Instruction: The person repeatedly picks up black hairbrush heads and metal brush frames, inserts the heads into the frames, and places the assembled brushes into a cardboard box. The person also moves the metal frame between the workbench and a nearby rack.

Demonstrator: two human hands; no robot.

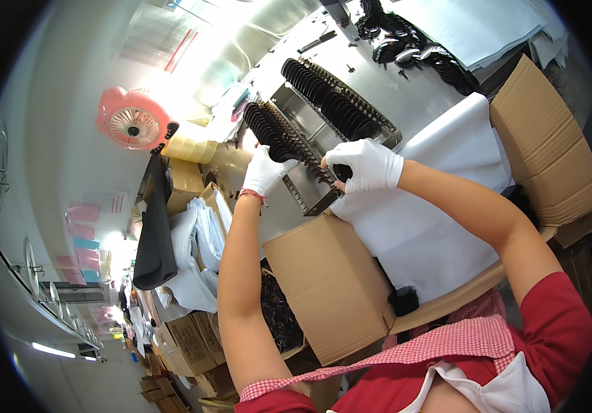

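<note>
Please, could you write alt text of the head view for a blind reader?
The white-gloved left hand and right hand are at a metal rack of black rounded pieces, with a second rack beside it. An open cardboard box shows below.

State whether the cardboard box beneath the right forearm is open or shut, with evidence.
Open: the cardboard box has its side flaps spread outward, with a white sheet between them.
</note>
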